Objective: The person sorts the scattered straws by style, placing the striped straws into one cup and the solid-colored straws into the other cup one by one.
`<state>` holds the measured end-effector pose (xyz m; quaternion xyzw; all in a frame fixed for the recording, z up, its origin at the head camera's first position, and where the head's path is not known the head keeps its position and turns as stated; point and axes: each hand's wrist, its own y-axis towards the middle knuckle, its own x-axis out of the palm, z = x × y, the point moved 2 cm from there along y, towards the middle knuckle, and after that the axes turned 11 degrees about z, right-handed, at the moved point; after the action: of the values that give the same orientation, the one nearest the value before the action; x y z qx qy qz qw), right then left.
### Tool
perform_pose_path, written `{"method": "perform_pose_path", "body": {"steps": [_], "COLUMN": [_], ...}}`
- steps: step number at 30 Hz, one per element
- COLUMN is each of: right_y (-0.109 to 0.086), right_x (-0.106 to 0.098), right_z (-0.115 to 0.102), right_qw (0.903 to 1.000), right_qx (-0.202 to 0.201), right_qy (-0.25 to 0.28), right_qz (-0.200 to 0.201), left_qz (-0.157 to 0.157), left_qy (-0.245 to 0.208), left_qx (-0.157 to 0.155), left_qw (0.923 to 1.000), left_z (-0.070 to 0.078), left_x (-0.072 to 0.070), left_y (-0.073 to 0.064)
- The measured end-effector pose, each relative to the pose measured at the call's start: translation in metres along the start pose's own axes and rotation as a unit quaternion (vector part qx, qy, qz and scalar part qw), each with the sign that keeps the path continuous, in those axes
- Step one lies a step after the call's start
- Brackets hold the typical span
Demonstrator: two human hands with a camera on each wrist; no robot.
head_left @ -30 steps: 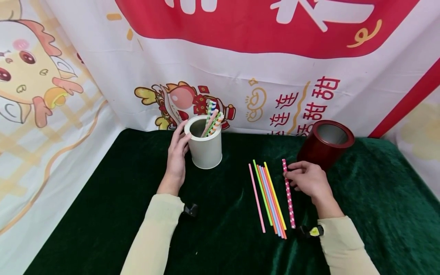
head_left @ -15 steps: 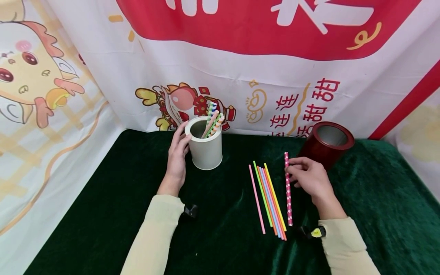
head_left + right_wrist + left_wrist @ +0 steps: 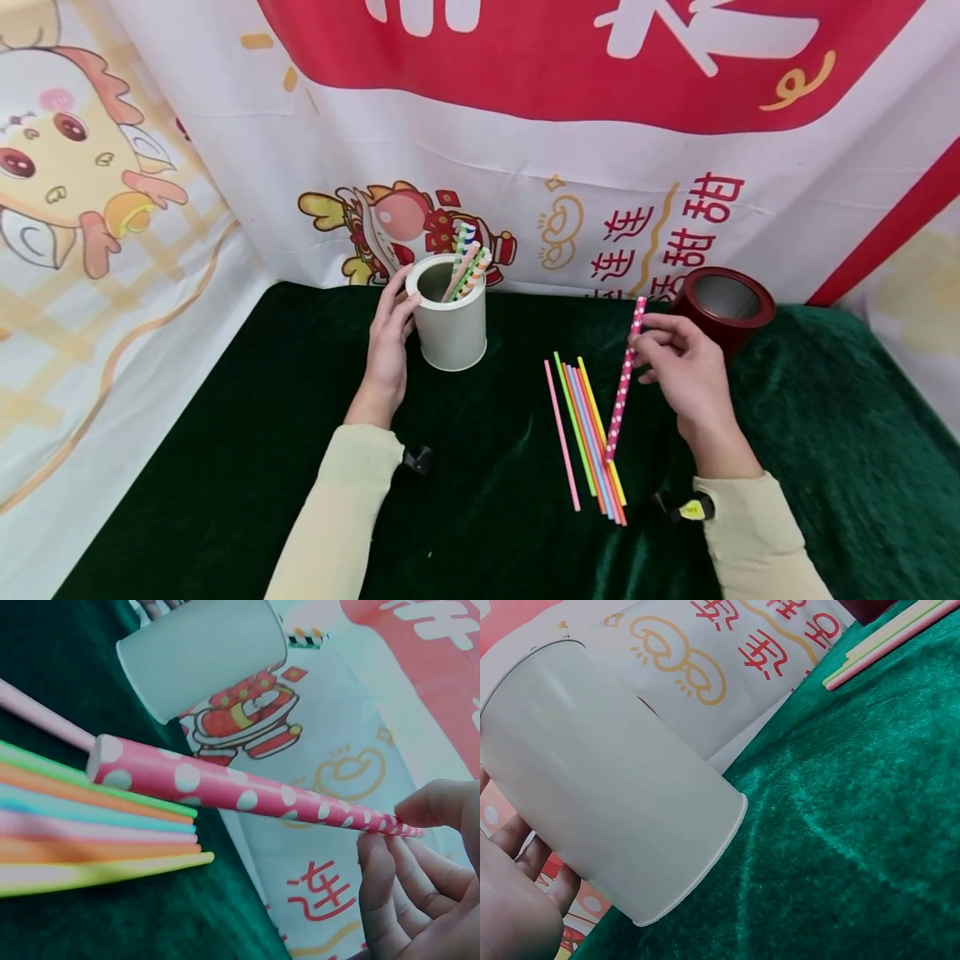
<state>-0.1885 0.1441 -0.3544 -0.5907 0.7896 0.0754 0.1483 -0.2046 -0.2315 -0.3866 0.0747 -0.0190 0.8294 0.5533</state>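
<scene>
In the head view my right hand (image 3: 690, 371) pinches a pink paper straw with white dots (image 3: 624, 383) between thumb and fingers, near its upper end. The straw is tilted, its lower end over the loose straws; the right wrist view shows this dotted straw (image 3: 225, 784) raised off the cloth. My left hand (image 3: 390, 337) holds the white canister (image 3: 452, 337) on its left side, thumb at the rim and fingers around behind. Patterned paper straws (image 3: 468, 271) lean inside the upright canister. Several thin plain-coloured straws (image 3: 585, 433) lie side by side on the cloth between the hands.
A dark red canister (image 3: 723, 312) stands behind my right hand, partly hidden by it. Dark green velvet cloth (image 3: 480, 517) covers the table. A printed white and red hanging (image 3: 480, 150) rises right behind the table's back edge.
My right hand has lifted the dotted straw off the cloth and moved it up and away, tilting its top to the right. The left hand and white canister have stayed in place.
</scene>
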Motion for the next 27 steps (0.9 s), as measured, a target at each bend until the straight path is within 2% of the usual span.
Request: {"method": "perform_pose_path", "body": {"steps": [7,10,14,20,24,27], "right_y": [-0.003,-0.004,-0.007,-0.013,-0.016,-0.017], "right_x": [0.001,0.002,0.004,0.010,0.017,0.023], "right_z": [-0.013,-0.020,-0.029,-0.047,-0.057,-0.063], "right_qw": [0.9977,0.9940,0.9832,0.9634,0.9501,0.9446], "right_qx": [-0.015,-0.015,-0.028,-0.080,-0.109,-0.129], "right_qy": [0.050,0.091,0.164,0.242,0.279,0.290], "right_qz": [0.043,0.059,0.075,0.084,0.086,0.083], "left_qz": [0.002,0.001,0.000,0.002,0.001,-0.001], "left_qy": [0.001,0.002,0.002,-0.001,-0.001,-0.002], "left_qx": [0.002,0.000,-0.001,-0.002,-0.001,0.000], "left_qw": [1.0000,1.0000,1.0000,1.0000,1.0000,1.0000], "left_z": [0.000,0.001,0.001,0.000,0.000,0.000], "left_x": [0.001,0.000,0.000,-0.002,-0.001,0.000], "left_y": [-0.001,-0.001,-0.002,-0.001,-0.001,-0.001]}}
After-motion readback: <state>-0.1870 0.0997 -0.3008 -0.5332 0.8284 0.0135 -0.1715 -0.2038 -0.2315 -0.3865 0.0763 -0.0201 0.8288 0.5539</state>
